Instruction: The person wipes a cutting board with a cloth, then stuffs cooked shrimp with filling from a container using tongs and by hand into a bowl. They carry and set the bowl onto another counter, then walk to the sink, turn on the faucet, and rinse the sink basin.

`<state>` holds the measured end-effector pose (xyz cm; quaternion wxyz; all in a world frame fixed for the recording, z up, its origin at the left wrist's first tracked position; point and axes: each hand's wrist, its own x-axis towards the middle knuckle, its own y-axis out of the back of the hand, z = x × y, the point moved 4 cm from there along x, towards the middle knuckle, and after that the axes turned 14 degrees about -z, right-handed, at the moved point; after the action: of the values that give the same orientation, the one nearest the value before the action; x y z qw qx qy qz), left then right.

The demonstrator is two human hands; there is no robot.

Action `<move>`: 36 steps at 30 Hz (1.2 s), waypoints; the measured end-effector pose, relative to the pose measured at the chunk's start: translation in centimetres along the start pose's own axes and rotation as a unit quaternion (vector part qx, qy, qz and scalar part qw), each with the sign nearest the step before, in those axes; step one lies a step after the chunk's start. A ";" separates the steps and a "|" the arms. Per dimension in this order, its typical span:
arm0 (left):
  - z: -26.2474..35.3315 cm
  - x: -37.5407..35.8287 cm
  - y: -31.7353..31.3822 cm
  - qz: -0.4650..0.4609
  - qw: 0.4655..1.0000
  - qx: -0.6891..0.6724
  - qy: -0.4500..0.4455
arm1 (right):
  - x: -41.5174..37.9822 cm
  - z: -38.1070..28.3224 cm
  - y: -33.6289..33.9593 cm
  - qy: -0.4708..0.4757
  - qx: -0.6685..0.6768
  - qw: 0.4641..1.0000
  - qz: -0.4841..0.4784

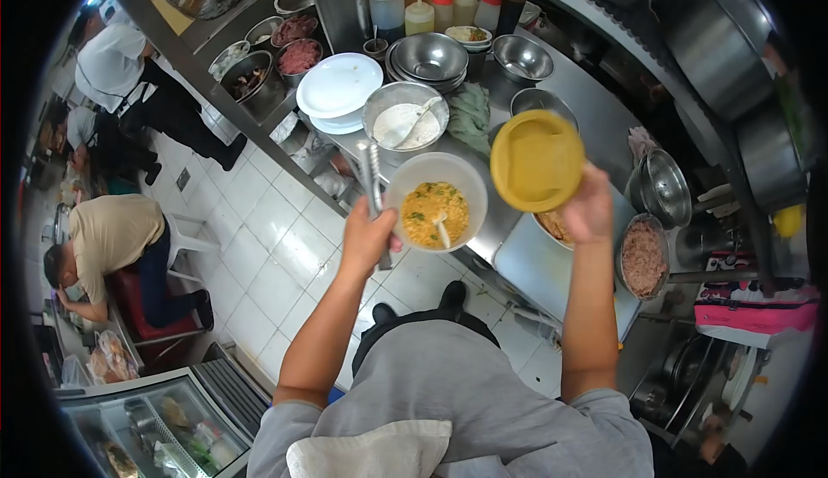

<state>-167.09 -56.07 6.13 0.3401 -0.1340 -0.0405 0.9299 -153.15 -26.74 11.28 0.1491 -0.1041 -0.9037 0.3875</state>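
Note:
My left hand (369, 235) is closed around metal tongs (371, 176) and the side of a white bowl (473, 191). Inside the bowl lies a yellow, crumbly food (424, 206) with green bits, and a white spoon (443, 229) stands in it. On the right, my right hand (592, 206) grips the edge of a yellow plastic bowl (536, 160), which looks slightly blurred. Partly hidden below the yellow bowl is a container of orange-brown food (554, 226) on a pale board (530, 262).
A metal bowl of white powder (405, 126) with a spoon stands ahead, beside white plates (340, 84), a green cloth (470, 116) and stacked metal bowls (429, 55). Squeeze bottles (419, 17) line the back. Minced meat (643, 258) fills a bowl at right. People (121, 245) are at left.

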 end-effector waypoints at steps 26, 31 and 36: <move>0.8 1.5 -3.4 -0.013 0.998 -0.053 0.019 | 4.0 8.3 -2.0 -0.122 -0.641 0.758 0.007; -0.9 0.9 -2.2 -0.040 0.997 -0.057 0.032 | 1.5 7.9 -4.0 -0.293 -0.466 0.834 0.044; -2.2 -0.1 0.3 -0.090 0.986 -0.139 0.003 | -0.2 9.1 -8.2 -0.348 -0.514 0.780 0.080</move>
<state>-166.61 -56.42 3.98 0.4004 -0.1781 -0.1804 0.8806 -156.75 -38.44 11.25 -0.2825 -0.0950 -0.9478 -0.1138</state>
